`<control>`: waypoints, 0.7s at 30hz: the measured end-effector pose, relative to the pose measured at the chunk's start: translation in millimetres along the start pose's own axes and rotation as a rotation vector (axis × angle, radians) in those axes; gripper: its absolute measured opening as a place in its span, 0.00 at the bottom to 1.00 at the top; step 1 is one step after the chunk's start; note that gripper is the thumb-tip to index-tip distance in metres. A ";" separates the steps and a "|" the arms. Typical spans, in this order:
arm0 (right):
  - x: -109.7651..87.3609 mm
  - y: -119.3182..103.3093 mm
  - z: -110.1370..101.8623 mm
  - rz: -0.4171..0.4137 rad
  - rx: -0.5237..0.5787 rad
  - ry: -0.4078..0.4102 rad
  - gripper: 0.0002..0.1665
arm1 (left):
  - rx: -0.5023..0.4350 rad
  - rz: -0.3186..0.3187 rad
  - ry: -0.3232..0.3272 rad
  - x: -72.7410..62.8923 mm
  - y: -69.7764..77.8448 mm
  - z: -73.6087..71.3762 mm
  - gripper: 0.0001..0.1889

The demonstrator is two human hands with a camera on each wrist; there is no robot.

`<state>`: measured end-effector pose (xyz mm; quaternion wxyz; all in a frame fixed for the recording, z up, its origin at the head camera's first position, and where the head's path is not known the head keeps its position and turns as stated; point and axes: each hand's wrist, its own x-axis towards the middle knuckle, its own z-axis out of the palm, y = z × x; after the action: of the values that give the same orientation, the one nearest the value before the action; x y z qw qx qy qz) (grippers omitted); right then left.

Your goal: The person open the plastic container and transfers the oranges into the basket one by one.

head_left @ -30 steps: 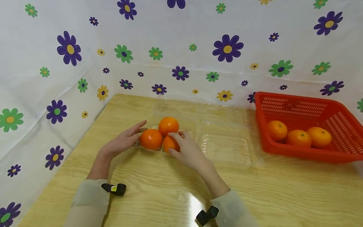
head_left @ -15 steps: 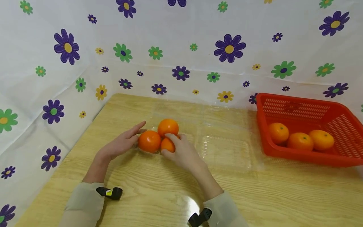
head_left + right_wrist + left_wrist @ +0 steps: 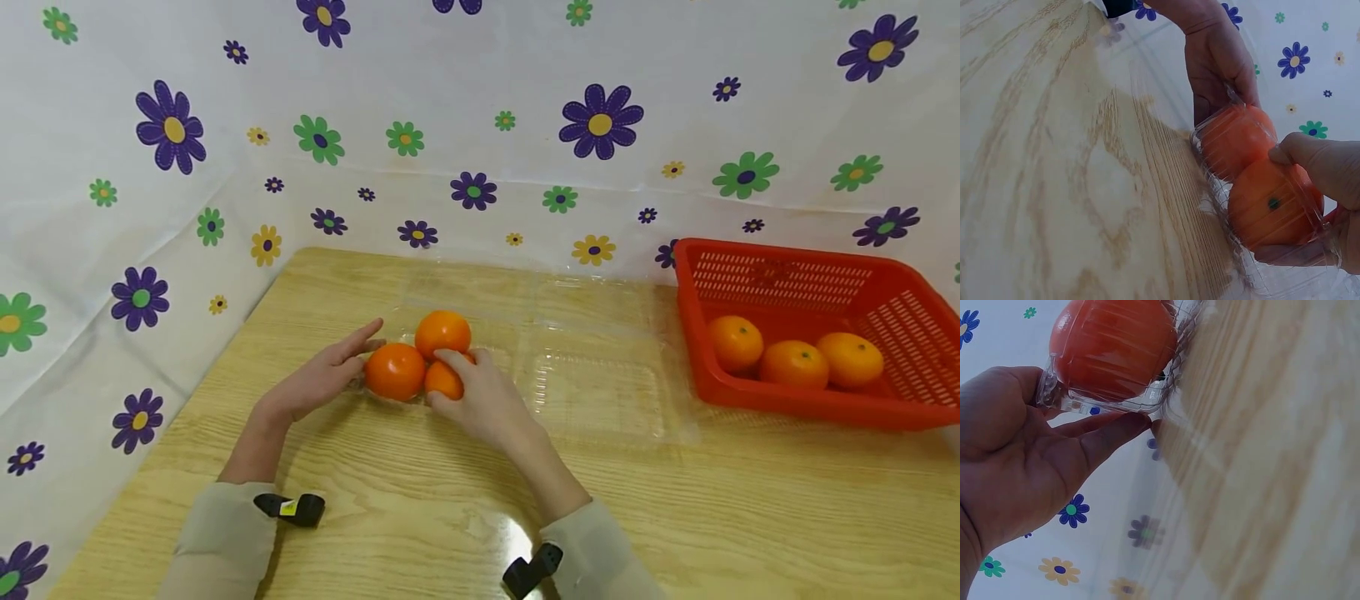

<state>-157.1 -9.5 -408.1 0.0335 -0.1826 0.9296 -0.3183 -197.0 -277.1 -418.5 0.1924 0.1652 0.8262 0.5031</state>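
Note:
My right hand (image 3: pixel 491 404) grips an orange (image 3: pixel 444 381), thumb on its near side and fingers over the far side. In the right wrist view that orange shows a green stem spot, with clear plastic around it. Two more oranges sit against it, a left one (image 3: pixel 394 372) and a back one (image 3: pixel 442 331). All three are in a clear plastic container (image 3: pixel 1154 397) with ribbed walls. My left hand (image 3: pixel 322 379) rests against the container's left side, index finger stretched out; in the left wrist view its fingers touch the wall beside an orange (image 3: pixel 1113 347).
A second clear container (image 3: pixel 596 396) lies to the right on the wooden table (image 3: pixel 405 500). At the right stands a red plastic basket (image 3: pixel 825 412) with three oranges (image 3: pixel 795 365) in it. White flowered cloth (image 3: pixel 517 83) hangs behind and at the left.
The right hand and its orange have shifted slightly left, close against the left orange. The left hand keeps its place by the container.

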 end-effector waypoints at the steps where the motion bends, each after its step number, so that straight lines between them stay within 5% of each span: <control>1: 0.0 0.4 -0.4 -0.001 0.003 0.001 0.35 | 0.002 0.001 0.001 0.2 0.2 0.0 0.30; 10: -2.1 2.4 -3.6 -0.042 0.051 0.005 0.34 | 0.009 -0.008 0.009 -0.3 0.4 0.1 0.30; 21: -7.9 6.4 -13.8 -0.063 0.299 0.057 0.34 | -0.014 -0.010 0.024 0.8 -1.6 2.7 0.30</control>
<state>-154.2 5.9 -401.5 0.0238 -0.1956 0.8661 -0.4594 -196.5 -275.3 -421.2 0.1861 0.1537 0.8258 0.5098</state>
